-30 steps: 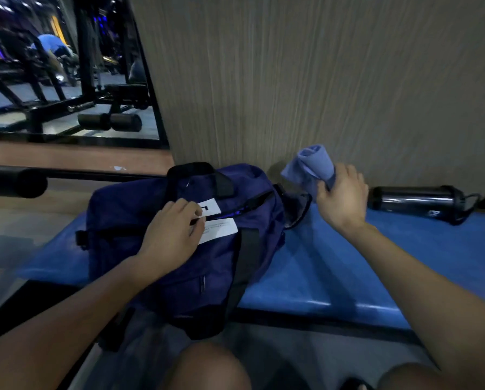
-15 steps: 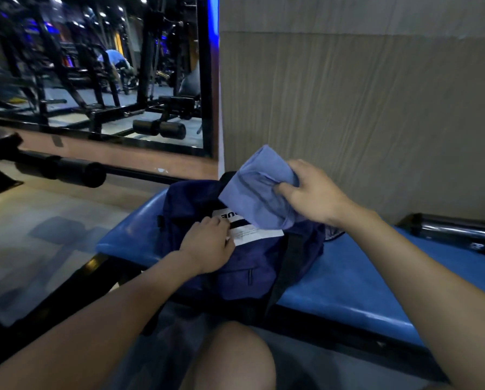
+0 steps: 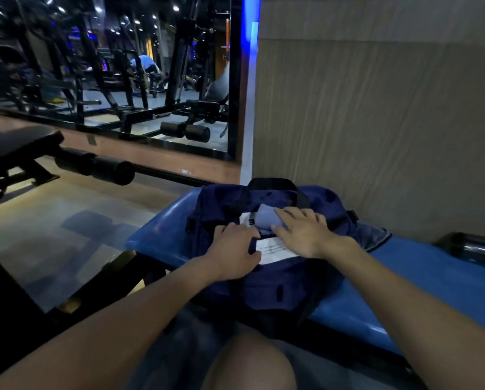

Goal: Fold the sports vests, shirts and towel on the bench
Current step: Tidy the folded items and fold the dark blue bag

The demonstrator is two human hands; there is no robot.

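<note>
Running from 7 o'clock toward 4 o'clock across the lower right of the view, the blue bench (image 3: 421,280) is the largest surface in play and backs against a wood-grain wall (image 3: 376,122). At 10 o'clock a mirror (image 3: 109,66) reflects gym machines, and a black padded roller (image 3: 106,168) projects in front of it. On the left end of the bench sits a dark blue bag (image 3: 275,288), its black handle (image 3: 272,182) arching at 12 o'clock and its top opening facing the person. A black bottle (image 3: 472,246) lies on its side at 3 o'clock, well apart from the bag. A grey-blue garment (image 3: 373,237) spills from behind the bag's right side onto the bench. A white paper label (image 3: 272,249) lies on the bag top between the two hands.

The left hand (image 3: 235,243) rests on the bag's near lip at 9 o'clock of the opening, fingers curled over the fabric as if holding it; whether it truly grips cannot be told. The right hand (image 3: 303,232) lies at 3 o'clock of the opening, fingers extended and closed around a small folded light blue cloth (image 3: 265,219), which sits at the mouth of the bag, touching the fingertips and pointing toward 10 o'clock.

The cloth's long axis appears to run from 4 o'clock to 10 o'clock, in line with the right fingers, so the right hand is the nearer one; pushing along that axis would likely seat the cloth inside.
</note>
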